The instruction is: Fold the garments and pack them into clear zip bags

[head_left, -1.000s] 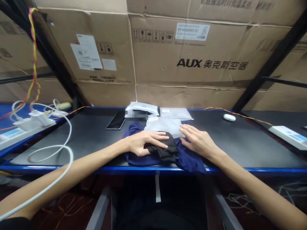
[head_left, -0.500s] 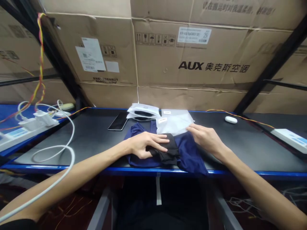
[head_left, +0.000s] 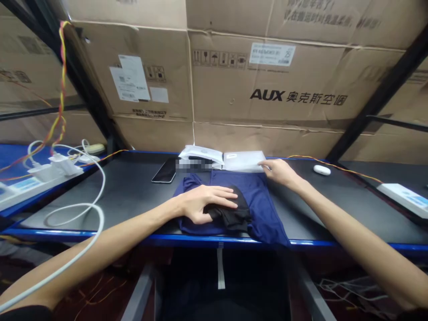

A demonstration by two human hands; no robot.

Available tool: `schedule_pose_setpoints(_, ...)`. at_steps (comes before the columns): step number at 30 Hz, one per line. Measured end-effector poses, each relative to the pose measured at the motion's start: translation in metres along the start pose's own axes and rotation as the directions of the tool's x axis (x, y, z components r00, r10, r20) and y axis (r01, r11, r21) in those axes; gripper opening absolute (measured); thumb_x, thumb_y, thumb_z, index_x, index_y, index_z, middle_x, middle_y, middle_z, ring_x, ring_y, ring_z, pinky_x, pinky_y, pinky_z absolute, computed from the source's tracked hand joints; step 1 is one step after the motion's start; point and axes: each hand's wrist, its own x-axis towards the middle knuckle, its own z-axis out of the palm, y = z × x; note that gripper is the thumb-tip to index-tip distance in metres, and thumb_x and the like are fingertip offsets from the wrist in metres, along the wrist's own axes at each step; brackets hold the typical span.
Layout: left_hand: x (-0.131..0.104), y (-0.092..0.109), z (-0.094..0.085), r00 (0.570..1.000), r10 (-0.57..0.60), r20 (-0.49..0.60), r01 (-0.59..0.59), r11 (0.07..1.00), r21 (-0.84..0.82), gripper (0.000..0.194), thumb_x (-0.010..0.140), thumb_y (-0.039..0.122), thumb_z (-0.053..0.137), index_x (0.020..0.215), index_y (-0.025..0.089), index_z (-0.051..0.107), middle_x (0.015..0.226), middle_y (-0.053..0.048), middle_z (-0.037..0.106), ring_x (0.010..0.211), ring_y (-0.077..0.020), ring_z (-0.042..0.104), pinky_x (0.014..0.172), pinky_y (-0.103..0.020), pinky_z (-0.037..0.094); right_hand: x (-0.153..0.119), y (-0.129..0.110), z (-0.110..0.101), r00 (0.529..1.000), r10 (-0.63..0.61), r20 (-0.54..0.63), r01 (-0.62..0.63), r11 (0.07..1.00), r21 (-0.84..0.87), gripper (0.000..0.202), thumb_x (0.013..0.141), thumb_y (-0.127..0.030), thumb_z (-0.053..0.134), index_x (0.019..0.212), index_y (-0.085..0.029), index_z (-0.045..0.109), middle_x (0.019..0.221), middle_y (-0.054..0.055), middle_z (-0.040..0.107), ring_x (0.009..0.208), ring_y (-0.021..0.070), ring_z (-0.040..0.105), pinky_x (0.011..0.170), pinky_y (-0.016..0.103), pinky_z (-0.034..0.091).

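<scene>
My left hand (head_left: 210, 200) lies flat with its fingers stretched out on a folded black cloth (head_left: 236, 218). Beneath that cloth is a dark blue garment (head_left: 264, 209), its lower right corner reaching the table's front edge. My right hand (head_left: 281, 171) is closed at the fingertips on the right edge of a frosted plastic bag (head_left: 244, 161) that bears a small white label. The bag lies behind the garment. Left of it sits a stack of similar white packets (head_left: 202, 154) with something dark inside.
A phone (head_left: 165, 170) lies left of the packets. A white earphone case (head_left: 322, 170) is at the right. Power strips (head_left: 406, 198) and a looping white cable (head_left: 100, 178) flank the dark mat (head_left: 133, 200). Large cardboard boxes (head_left: 220, 102) stand behind.
My right hand has moved the frosted bag away from me, off the garment to the back, uncovering more blue cloth. My left hand stays in place on the black cloth.
</scene>
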Motion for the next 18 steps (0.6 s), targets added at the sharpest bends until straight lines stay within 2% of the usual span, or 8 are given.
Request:
schedule_pose_setpoints(4, 0.000, 0.003, 0.001, 0.999, -0.043, 0.024, 0.042, 0.998, 0.055, 0.077, 0.067, 0.013, 0.056, 0.143, 0.022, 0.058, 0.162, -0.005, 0.037, 0.153, -0.0331, 0.028, 0.124, -0.051, 0.030, 0.011, 0.004, 0.014, 0.999, 0.020, 0.025, -0.021, 1.000, 0.017, 0.032, 0.094, -0.023, 0.053, 0.116, -0.019, 0.076, 0.109, 0.010, 0.079, 0.102, 0.0274, 0.075, 0.092, 0.036, 0.056)
schedule_pose_setpoints(9, 0.002, 0.000, 0.003, 0.996, -0.084, -0.003, 0.084, 0.995, 0.060, 0.064, 0.075, 0.008, 0.056, 0.136, 0.023, 0.063, 0.155, -0.006, 0.049, 0.151, -0.0281, 0.034, 0.121, -0.048, 0.037, -0.002, 0.007, 0.010, 0.999, 0.012, -0.034, -0.010, 0.997, 0.071, 0.037, 0.099, -0.030, 0.046, 0.123, -0.019, 0.073, 0.121, 0.010, 0.075, 0.111, 0.0271, 0.072, 0.096, 0.039, 0.055)
schedule_pose_setpoints(11, 0.002, -0.002, 0.004, 0.996, -0.086, -0.016, 0.086, 0.994, 0.062, 0.062, 0.076, 0.006, 0.057, 0.135, 0.023, 0.063, 0.151, -0.007, 0.053, 0.150, -0.0279, 0.036, 0.120, -0.047, 0.039, -0.012, 0.003, 0.004, 0.994, -0.042, -0.098, 0.055, 0.989, 0.138, 0.038, 0.100, -0.033, 0.045, 0.123, -0.020, 0.073, 0.122, 0.009, 0.075, 0.111, 0.0269, 0.072, 0.098, 0.040, 0.055)
schedule_pose_setpoints(13, 0.002, -0.003, 0.005, 0.996, -0.090, -0.026, 0.092, 0.993, 0.078, 0.060, 0.077, 0.006, 0.058, 0.135, 0.022, 0.062, 0.150, -0.007, 0.055, 0.149, -0.0270, 0.038, 0.120, -0.045, 0.040, -0.024, -0.004, -0.002, 0.978, -0.141, -0.152, 0.172, 0.961, 0.218, 0.036, 0.100, -0.036, 0.047, 0.122, -0.022, 0.073, 0.121, 0.008, 0.075, 0.112, 0.0266, 0.071, 0.100, 0.041, 0.055)
schedule_pose_setpoints(15, 0.003, -0.003, 0.004, 0.992, -0.102, -0.076, 0.111, 0.987, 0.117, 0.057, 0.079, 0.007, 0.059, 0.134, 0.022, 0.062, 0.148, -0.007, 0.057, 0.146, -0.0255, 0.043, 0.119, -0.042, 0.041, -0.038, -0.012, -0.005, 0.957, -0.258, -0.136, 0.286, 0.923, 0.259, 0.036, 0.100, -0.037, 0.050, 0.126, -0.024, 0.071, 0.128, 0.007, 0.073, 0.120, 0.0263, 0.067, 0.106, 0.043, 0.052)
schedule_pose_setpoints(17, 0.006, -0.002, 0.004, 0.968, -0.141, -0.206, 0.179, 0.968, 0.179, 0.052, 0.083, 0.010, 0.059, 0.133, 0.021, 0.061, 0.145, -0.007, 0.059, 0.139, -0.0232, 0.052, 0.117, -0.039, 0.044, -0.052, -0.019, -0.005, 0.946, -0.307, -0.104, 0.324, 0.903, 0.281, 0.038, 0.099, -0.040, 0.053, 0.131, -0.026, 0.069, 0.135, 0.007, 0.068, 0.130, 0.0274, 0.060, 0.112, 0.047, 0.047)
schedule_pose_setpoints(18, 0.009, -0.001, 0.003, 0.943, -0.168, -0.288, 0.234, 0.948, 0.215, 0.049, 0.086, 0.012, 0.059, 0.134, 0.020, 0.060, 0.143, -0.007, 0.061, 0.135, -0.0224, 0.056, 0.115, -0.038, 0.045, -0.058, -0.022, -0.004, 0.945, -0.320, -0.075, 0.327, 0.899, 0.290, 0.040, 0.098, -0.042, 0.054, 0.133, -0.026, 0.067, 0.139, 0.008, 0.066, 0.134, 0.0280, 0.057, 0.114, 0.048, 0.045)
